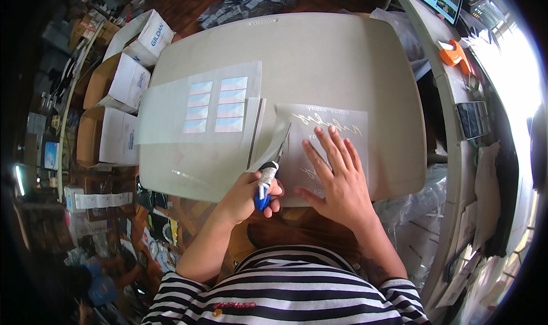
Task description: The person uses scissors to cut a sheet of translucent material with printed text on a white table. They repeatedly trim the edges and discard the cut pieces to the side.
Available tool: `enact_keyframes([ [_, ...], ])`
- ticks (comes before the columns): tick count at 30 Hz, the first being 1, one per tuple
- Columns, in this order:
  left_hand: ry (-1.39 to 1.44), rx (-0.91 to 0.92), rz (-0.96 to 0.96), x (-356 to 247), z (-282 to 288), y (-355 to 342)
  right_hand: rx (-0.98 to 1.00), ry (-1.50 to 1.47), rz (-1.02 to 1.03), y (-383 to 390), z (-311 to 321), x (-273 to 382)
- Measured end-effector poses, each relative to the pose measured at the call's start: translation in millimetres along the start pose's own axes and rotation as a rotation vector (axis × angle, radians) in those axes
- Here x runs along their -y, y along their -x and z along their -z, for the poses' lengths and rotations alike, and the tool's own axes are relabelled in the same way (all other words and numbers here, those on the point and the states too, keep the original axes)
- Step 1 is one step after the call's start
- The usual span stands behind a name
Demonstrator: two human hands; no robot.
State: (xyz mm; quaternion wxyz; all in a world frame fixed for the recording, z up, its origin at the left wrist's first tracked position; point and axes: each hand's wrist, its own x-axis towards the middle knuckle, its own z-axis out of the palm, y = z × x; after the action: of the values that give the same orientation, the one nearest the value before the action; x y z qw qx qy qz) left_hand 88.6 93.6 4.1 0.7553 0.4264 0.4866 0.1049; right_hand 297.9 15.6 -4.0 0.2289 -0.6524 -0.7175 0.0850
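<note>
Two hands meet at a translucent film sheet with white script lettering (358, 156), which lies on the rounded grey-beige surface (342, 57). At the sheet's left side, the left hand (245, 198) has its grip clamped around blue-handled metal scissors wrapped in white tape (267, 176), blades pointing away along the sheet's curled edge, probably to follow that edge. On the sheet, the right hand (341, 172) rests palm down, grip spread with fingers apart, seemingly to keep it flat. Left of the sheet is a clear film with pink-and-blue rectangles (165, 114). Farther left of the sheet stand three white-and-brown cardboard boxes (128, 82), unlidded; I cannot tell their contents.
</note>
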Motion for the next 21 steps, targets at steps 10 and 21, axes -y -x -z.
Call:
enact_keyframes([
  [10, -0.020, 0.022, -0.042, -1, -6, -8, 0.048, 0.046, -0.016, -4, -16, -8],
  [21, 0.056, 0.004, -0.095, 0, -19, -22, 0.046, 0.044, -0.015, -1, -18, -7],
])
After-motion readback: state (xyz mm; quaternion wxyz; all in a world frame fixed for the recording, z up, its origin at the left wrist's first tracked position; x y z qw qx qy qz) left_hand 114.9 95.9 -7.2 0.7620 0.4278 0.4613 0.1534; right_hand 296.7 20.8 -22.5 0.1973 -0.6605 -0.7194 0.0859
